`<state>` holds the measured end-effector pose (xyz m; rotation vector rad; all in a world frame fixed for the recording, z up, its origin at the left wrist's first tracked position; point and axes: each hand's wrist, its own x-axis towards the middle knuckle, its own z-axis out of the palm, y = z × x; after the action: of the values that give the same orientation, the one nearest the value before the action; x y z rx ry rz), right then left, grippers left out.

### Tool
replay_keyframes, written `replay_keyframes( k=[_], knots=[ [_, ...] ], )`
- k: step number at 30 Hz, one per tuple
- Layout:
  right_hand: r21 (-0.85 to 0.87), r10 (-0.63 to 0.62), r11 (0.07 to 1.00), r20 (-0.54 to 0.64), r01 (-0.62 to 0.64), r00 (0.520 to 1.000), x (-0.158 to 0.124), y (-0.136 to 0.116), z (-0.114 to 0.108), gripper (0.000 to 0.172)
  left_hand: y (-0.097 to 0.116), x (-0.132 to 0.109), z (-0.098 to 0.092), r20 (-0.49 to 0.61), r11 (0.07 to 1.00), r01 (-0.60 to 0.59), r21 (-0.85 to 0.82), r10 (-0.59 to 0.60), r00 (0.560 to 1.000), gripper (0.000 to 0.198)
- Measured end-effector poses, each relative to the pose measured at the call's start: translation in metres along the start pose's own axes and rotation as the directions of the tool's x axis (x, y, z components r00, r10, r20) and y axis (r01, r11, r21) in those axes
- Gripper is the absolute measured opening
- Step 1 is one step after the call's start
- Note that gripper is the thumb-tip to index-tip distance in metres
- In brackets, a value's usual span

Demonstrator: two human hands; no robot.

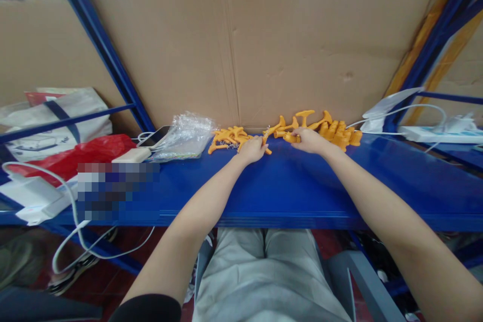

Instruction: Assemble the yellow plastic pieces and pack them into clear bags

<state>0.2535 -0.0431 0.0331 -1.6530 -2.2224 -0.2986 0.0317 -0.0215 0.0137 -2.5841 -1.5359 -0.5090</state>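
Observation:
My left hand (252, 150) is closed at the near side of a pile of orange plastic pieces, its fingers on a curved orange piece (267, 145). To the right, my right hand (310, 141) grips an orange cylindrical piece (290, 138) that sticks out past its fingertips. The orange pile (228, 137) left of my hands has thin, branching shapes with small silvery bits among them. Behind my right hand lie several orange T-shaped handles (305, 113). Thick orange cylinders (335, 133) are heaped just right of that hand. My fingers partly hide both held pieces.
The blue metal shelf (279, 191) backs onto a cardboard panel (302, 45). Clear plastic bags (186, 136), a phone (155, 137), a red plastic bag (94, 153) and white chargers with cables (33, 196) lie left. A white power strip (433, 133) is right, beyond a blue post (422, 55).

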Motion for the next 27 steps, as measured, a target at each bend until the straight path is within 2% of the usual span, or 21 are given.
replay_keyframes(
  k=[4,7,12,19,27],
  knots=[
    [0.014,0.01,1.0,-0.013,-0.01,1.0,-0.001,-0.003,-0.004,0.038,-0.002,-0.004,-0.01,0.013,0.989,0.022,0.145,-0.024,1.0,0.029],
    [0.022,0.005,1.0,-0.03,-0.005,1.0,-0.003,-0.007,-0.007,0.038,-0.006,-0.005,-0.011,0.018,0.98,0.039,0.197,-0.043,0.999,0.028],
    [0.037,0.002,0.999,-0.029,0.0,1.0,-0.005,-0.011,-0.011,0.039,-0.01,-0.005,-0.008,-0.006,0.985,0.027,0.173,-0.026,1.0,0.026],
    [-0.041,0.08,0.996,0.001,-0.08,0.997,-0.007,-0.012,-0.013,0.041,-0.01,-0.005,-0.008,-0.004,0.988,0.018,0.155,-0.018,1.0,0.025],
    [-0.034,-0.011,0.999,0.001,0.011,1.0,-0.007,-0.017,-0.007,0.039,-0.004,-0.008,-0.015,0.021,0.974,-0.055,0.22,0.052,0.998,0.026]
  ],
)
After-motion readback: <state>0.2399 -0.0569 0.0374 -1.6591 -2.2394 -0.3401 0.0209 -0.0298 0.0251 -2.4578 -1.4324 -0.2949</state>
